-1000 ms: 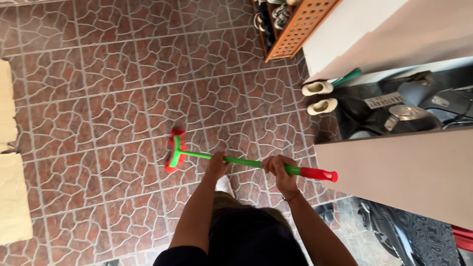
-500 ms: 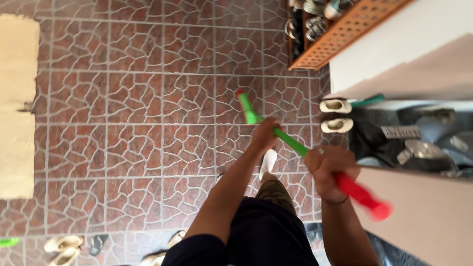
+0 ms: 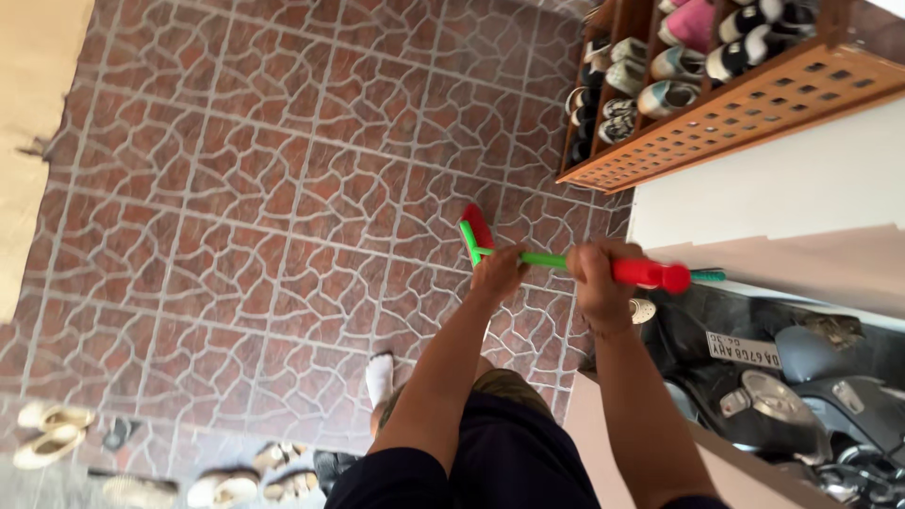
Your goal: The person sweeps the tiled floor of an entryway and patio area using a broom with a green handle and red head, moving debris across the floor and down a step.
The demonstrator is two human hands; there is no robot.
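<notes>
Head view looked down on us as we held a broom (image 3: pixel 556 261) in both hands over the reddish-brown tiled floor (image 3: pixel 236 217). Our left hand (image 3: pixel 498 271) was wrapped around the green part of the stick, fingers closed on it, just behind the broom's head. Our right hand (image 3: pixel 596 281) gripped the stick further back, fingers shut tight where the green met the red grip, and the red end stuck out past our knuckles toward the white wall (image 3: pixel 782 188). The stick lay nearly level across the middle of the view. The broom's head, green with red bristles, sat on the tiles near the foot of the wooden shoe rack (image 3: pixel 735 108), which stood against the wall with pairs of shoes on its shelves. We could see our foot in a white sock (image 3: pixel 380 375) on the floor below our left arm. A black scooter (image 3: pixel 782 396) was parked to our right, and one light shoe (image 3: pixel 643 309) lay beside it, close to our right wrist. Several sandals (image 3: pixel 57 429) lay scattered along the lower left edge of the floor. A pale mat (image 3: pixel 33 113) covered the floor at the upper left.
</notes>
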